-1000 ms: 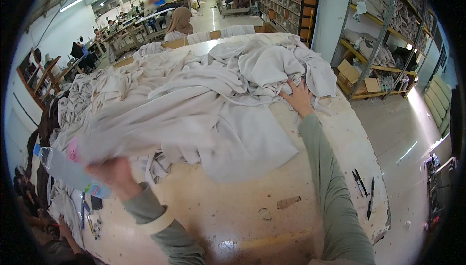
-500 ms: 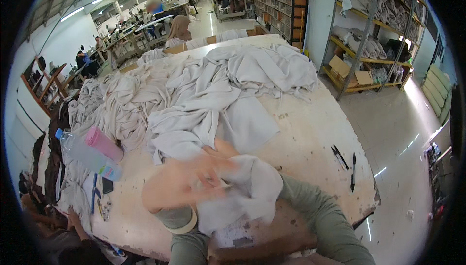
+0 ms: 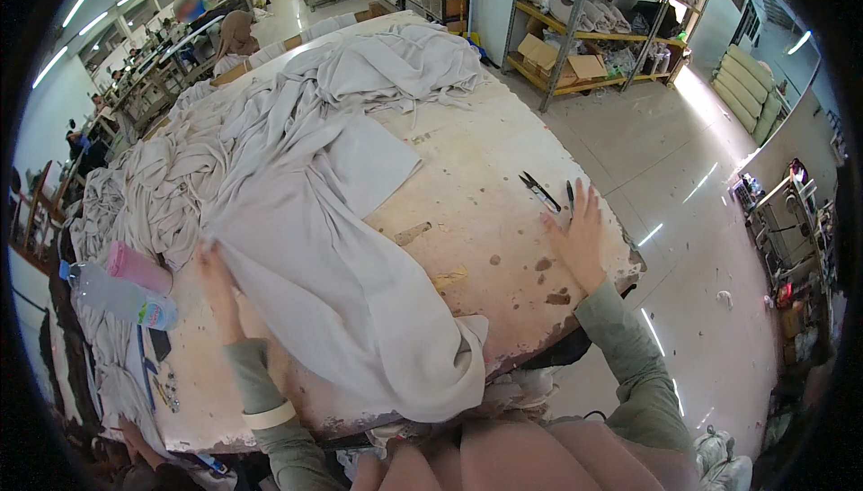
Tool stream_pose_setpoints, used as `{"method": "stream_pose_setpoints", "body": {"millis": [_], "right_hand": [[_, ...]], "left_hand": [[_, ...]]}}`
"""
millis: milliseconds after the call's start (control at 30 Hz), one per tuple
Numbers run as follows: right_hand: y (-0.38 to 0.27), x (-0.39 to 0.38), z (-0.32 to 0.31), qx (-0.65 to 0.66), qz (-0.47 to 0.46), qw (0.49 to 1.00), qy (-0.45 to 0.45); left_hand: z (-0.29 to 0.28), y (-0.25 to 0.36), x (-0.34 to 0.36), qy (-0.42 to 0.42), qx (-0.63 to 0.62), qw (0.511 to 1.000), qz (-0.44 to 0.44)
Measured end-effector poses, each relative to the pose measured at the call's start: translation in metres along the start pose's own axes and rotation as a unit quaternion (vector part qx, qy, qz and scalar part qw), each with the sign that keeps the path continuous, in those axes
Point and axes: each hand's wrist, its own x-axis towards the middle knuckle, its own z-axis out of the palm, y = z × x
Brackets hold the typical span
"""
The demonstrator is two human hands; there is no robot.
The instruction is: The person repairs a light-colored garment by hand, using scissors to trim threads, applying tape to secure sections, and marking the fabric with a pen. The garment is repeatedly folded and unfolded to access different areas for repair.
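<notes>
A long piece of light grey fabric [image 3: 333, 275] lies stretched from the heap towards the table's near edge, where its end folds over. At its left edge is my left hand [image 3: 220, 289], slightly blurred, fingertips closed on the cloth. My right hand [image 3: 580, 244] is spread with fingers apart over the right side of the table, apart from the fabric. Just beyond its fingers lie black thread snips [image 3: 541, 192]. A black pen [image 3: 570, 192] is partly hidden behind those fingers.
Crumpled grey cloth [image 3: 162, 172] covers the table's far and left parts. A clear bottle [image 3: 117, 295] and a pink tumbler [image 3: 139, 266] lie at the left, near small tools [image 3: 164, 388]. Another person's hand [image 3: 135, 441] shows at lower left. Metal shelves [image 3: 575, 32] stand beyond.
My hands have moved apart from the bunched cloth, left hand leftward, right hand to the snips and pen. The fabric is now spread out lengthwise. The view has swung to the right.
</notes>
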Motion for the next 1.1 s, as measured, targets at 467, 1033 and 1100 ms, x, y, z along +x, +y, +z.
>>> {"method": "stream_pose_setpoints", "body": {"millis": [467, 1033, 1100], "right_hand": [[-0.016, 0.058, 0.071, -0.053, -0.169, 0.983, 0.037], [-0.126, 0.052, -0.066, 0.305, -0.374, 0.702, -0.524], [-0.119, 0.092, -0.087, 0.123, -0.305, 0.701, -0.633]], "left_hand": [[0.051, 0.135, -0.237, -0.665, 0.105, 0.732, 0.098], [-0.132, 0.053, -0.179, -0.371, 0.019, 0.929, 0.006], [-0.149, 0.056, -0.166, -0.271, -0.054, 0.96, -0.039]]}}
